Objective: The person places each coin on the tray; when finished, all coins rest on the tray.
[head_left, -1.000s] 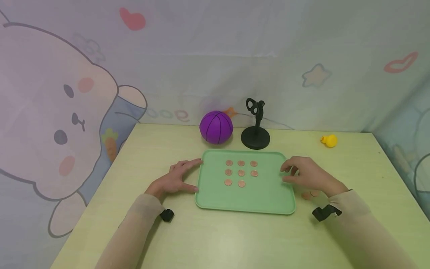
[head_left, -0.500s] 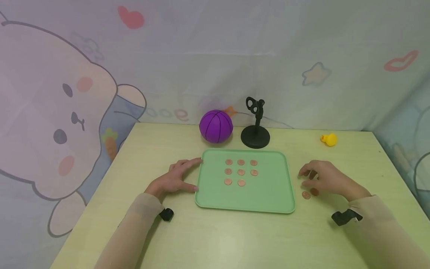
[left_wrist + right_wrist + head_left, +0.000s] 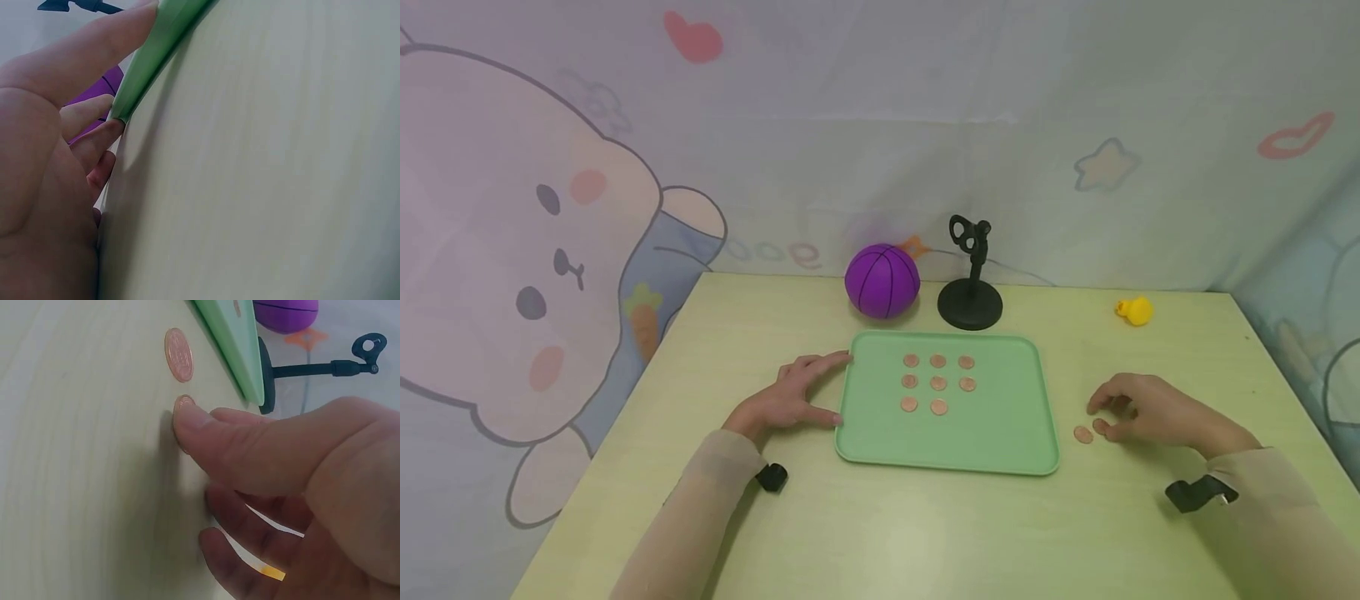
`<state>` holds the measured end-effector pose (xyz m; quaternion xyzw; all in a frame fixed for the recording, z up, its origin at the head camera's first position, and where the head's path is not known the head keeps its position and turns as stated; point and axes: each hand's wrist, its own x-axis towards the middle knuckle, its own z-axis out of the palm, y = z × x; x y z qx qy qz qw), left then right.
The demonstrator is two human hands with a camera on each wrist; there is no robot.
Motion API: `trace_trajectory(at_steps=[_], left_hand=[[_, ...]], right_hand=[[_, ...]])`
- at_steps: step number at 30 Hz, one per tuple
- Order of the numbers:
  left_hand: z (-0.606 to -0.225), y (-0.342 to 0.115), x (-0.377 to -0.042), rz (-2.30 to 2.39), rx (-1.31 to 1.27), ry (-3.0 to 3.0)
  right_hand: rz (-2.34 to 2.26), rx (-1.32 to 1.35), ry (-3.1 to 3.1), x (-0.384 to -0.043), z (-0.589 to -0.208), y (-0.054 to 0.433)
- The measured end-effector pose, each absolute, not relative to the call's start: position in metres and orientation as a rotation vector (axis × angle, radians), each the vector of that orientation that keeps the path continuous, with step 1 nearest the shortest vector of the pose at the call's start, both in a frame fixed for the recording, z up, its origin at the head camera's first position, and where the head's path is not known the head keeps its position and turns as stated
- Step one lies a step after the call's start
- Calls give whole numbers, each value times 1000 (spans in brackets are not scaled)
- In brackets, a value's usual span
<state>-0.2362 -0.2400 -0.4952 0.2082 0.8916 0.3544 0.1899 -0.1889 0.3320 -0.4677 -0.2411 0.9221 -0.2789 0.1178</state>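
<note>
In the head view my left hand (image 3: 782,404) rests at the left edge of a green tray (image 3: 880,442), thumb and fingers spread with the tips at the rim. Copper coins lie on the tray in rows: three at the back, three in the middle, two at the front, such as one coin (image 3: 938,407). Right of the tray, my right hand (image 3: 1153,412) is low over the table. Its thumb overlaps one loose coin (image 3: 184,403) in the right wrist view, with the index finger apart from the thumb. Another loose coin (image 3: 179,355) lies just beside, nearer the tray.
Behind the tray sit a purple ball (image 3: 882,282) and a black stand (image 3: 970,305) on a round base. A small yellow toy (image 3: 1135,311) lies at the back right of the table (image 3: 895,542). A printed cloth backdrop (image 3: 880,125) hangs behind.
My right hand has moved right and toward me, from over the tray's right edge to the loose coins beside it. The left hand and the coins on the tray stay put.
</note>
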Motion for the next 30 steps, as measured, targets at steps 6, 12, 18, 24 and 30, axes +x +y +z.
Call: trace_trajectory(at_steps=[6, 12, 18, 24, 30], left_hand=[[-496, -241, -238, 1002, 578, 2508], [-496, -241, -238, 1002, 588, 2510], [-497, -242, -238, 989, 605, 2522], [-497, -242, -237, 984, 646, 2520], [-496, -241, -237, 979, 641, 2524]], right_hand=[[-870, -680, 2672, -189, -469, 334], [-846, -704, 2657, -188, -468, 332], [-823, -762, 2652, -189, -466, 330], [-780, -823, 2648, -191, -468, 331], [-798, -872, 2644, -192, -470, 333]])
